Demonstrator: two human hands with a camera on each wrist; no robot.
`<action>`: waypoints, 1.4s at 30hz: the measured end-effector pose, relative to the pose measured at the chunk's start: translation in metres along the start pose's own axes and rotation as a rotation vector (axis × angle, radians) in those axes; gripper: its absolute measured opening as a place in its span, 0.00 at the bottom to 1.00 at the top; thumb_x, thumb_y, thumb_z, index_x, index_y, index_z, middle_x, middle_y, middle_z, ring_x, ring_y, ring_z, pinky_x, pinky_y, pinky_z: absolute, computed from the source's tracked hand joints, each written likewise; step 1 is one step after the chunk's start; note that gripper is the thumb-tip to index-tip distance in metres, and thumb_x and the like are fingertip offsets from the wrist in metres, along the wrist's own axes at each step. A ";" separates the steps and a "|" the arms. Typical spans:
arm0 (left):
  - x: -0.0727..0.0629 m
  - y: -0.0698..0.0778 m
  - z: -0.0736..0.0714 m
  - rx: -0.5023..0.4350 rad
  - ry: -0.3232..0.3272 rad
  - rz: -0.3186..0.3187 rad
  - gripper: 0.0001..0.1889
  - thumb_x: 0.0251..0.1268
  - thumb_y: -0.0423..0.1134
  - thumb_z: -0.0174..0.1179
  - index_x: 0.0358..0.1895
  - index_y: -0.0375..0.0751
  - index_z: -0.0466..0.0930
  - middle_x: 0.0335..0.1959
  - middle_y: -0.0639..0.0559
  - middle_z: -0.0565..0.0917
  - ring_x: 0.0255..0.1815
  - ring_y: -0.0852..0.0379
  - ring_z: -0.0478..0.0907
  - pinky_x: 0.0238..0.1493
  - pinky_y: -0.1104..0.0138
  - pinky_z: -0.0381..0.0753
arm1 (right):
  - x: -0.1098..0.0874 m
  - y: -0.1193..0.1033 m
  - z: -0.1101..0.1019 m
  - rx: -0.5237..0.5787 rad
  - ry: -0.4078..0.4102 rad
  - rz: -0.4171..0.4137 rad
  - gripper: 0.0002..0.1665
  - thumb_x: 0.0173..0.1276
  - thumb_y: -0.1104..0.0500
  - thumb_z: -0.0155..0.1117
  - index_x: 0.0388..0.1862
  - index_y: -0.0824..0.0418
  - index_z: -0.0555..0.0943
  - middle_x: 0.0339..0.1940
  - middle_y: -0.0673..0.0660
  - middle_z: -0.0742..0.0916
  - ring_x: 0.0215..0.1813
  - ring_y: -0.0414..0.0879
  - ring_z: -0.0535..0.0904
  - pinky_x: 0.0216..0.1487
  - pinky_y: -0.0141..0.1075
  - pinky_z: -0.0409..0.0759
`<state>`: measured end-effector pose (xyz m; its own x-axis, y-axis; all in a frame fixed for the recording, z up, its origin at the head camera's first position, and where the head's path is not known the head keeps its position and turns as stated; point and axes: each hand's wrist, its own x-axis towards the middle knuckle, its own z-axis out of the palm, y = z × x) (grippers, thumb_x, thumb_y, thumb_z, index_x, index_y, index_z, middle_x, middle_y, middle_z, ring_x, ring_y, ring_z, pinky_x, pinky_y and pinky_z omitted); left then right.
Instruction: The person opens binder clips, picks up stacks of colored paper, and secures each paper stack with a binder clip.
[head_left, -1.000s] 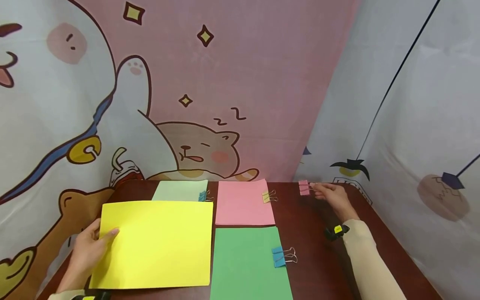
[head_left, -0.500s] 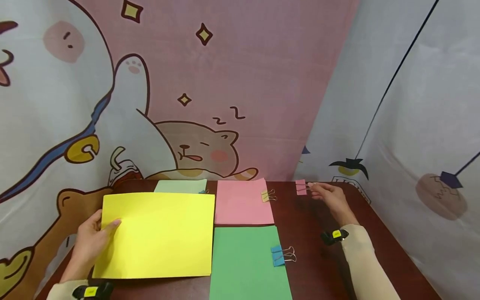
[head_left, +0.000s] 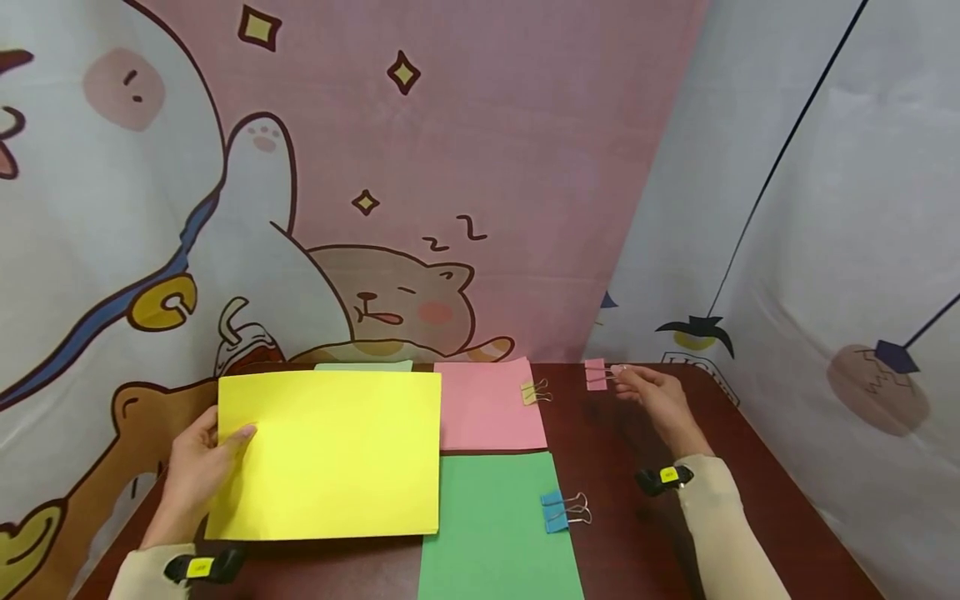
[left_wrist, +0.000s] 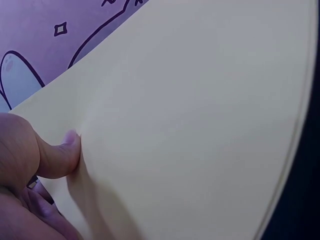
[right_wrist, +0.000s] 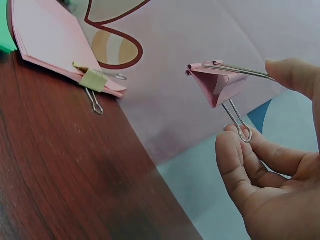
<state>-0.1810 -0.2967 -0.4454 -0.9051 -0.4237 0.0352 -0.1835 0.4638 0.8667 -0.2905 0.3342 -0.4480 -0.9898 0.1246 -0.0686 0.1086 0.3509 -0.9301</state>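
A stack of yellow paper [head_left: 330, 458] is raised off the table's left side, its left edge gripped by my left hand [head_left: 198, 462] with the thumb on top. In the left wrist view the thumb presses on the paper [left_wrist: 190, 120], which looks pale there. My right hand [head_left: 660, 404] pinches a pink binder clip [head_left: 596, 375] by its wire handles, above the far right of the table. The right wrist view has the thumb on one handle and fingers on the other, with the binder clip's [right_wrist: 215, 82] body facing away from the hand and its jaws together.
Pink paper [head_left: 480, 408] with a yellow binder clip [head_left: 531, 393] lies at the back. Green paper [head_left: 498, 533] with a blue binder clip [head_left: 555, 511] lies in front of it. Pale green paper [head_left: 360, 367] is mostly behind the yellow stack. Printed cloth [head_left: 555, 167] hangs behind the dark table [head_left: 622, 533].
My left hand has lifted the yellow paper up and slightly right, so it now hides the blue clip on the pale green paper. My right hand has shifted slightly left with the pink binder clip.
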 end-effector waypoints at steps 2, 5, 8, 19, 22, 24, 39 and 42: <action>0.000 0.003 0.003 -0.013 -0.003 0.012 0.27 0.78 0.45 0.57 0.74 0.39 0.67 0.47 0.39 0.86 0.27 0.58 0.81 0.26 0.63 0.83 | -0.001 -0.001 0.001 0.009 -0.005 0.000 0.50 0.68 0.28 0.62 0.74 0.63 0.72 0.67 0.65 0.81 0.57 0.50 0.85 0.76 0.54 0.68; 0.001 0.008 0.008 -0.038 -0.011 0.025 0.28 0.78 0.45 0.57 0.75 0.40 0.67 0.47 0.39 0.86 0.27 0.58 0.82 0.27 0.62 0.84 | -0.002 -0.002 0.003 0.018 -0.007 -0.007 0.50 0.68 0.28 0.62 0.74 0.63 0.72 0.65 0.65 0.82 0.55 0.47 0.85 0.74 0.52 0.71; 0.003 0.014 0.013 -0.060 -0.017 0.026 0.28 0.77 0.45 0.58 0.75 0.41 0.67 0.46 0.40 0.86 0.27 0.58 0.82 0.27 0.62 0.84 | -0.004 -0.004 0.005 0.009 -0.005 -0.013 0.49 0.68 0.28 0.61 0.73 0.63 0.72 0.61 0.62 0.85 0.52 0.43 0.86 0.71 0.47 0.74; 0.009 0.031 0.033 -0.143 -0.021 0.040 0.25 0.76 0.44 0.59 0.72 0.44 0.69 0.42 0.46 0.86 0.27 0.59 0.83 0.28 0.63 0.86 | -0.017 -0.015 0.017 0.020 -0.023 -0.037 0.45 0.69 0.30 0.62 0.71 0.62 0.75 0.61 0.60 0.85 0.56 0.50 0.85 0.63 0.37 0.79; 0.010 0.034 0.037 -0.168 -0.025 0.057 0.25 0.76 0.43 0.60 0.72 0.45 0.70 0.44 0.45 0.87 0.27 0.60 0.84 0.29 0.64 0.86 | -0.020 -0.018 0.022 0.026 -0.036 -0.024 0.45 0.69 0.30 0.62 0.71 0.61 0.75 0.65 0.63 0.83 0.57 0.51 0.84 0.63 0.35 0.78; 0.010 0.037 0.039 -0.181 -0.027 0.069 0.24 0.76 0.43 0.60 0.72 0.44 0.70 0.44 0.45 0.87 0.28 0.60 0.84 0.29 0.64 0.86 | -0.022 -0.019 0.025 0.041 -0.040 -0.021 0.45 0.69 0.30 0.62 0.71 0.61 0.75 0.66 0.64 0.83 0.58 0.52 0.84 0.66 0.39 0.78; 0.013 0.050 0.053 -0.188 -0.032 0.059 0.23 0.77 0.44 0.58 0.70 0.46 0.71 0.53 0.35 0.84 0.30 0.59 0.83 0.31 0.65 0.85 | -0.030 -0.020 0.046 0.108 -0.052 -0.041 0.44 0.68 0.31 0.65 0.70 0.60 0.76 0.63 0.61 0.84 0.59 0.54 0.83 0.65 0.37 0.80; 0.013 0.050 0.054 -0.181 -0.031 0.054 0.23 0.78 0.45 0.57 0.71 0.46 0.70 0.53 0.35 0.84 0.30 0.59 0.83 0.31 0.65 0.85 | -0.031 -0.023 0.052 0.134 -0.058 -0.050 0.43 0.68 0.32 0.66 0.69 0.61 0.76 0.60 0.58 0.85 0.57 0.52 0.84 0.60 0.32 0.81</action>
<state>-0.2223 -0.2368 -0.4283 -0.9238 -0.3762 0.0710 -0.0647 0.3363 0.9395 -0.2668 0.2743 -0.4433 -0.9978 0.0552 -0.0377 0.0493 0.2275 -0.9725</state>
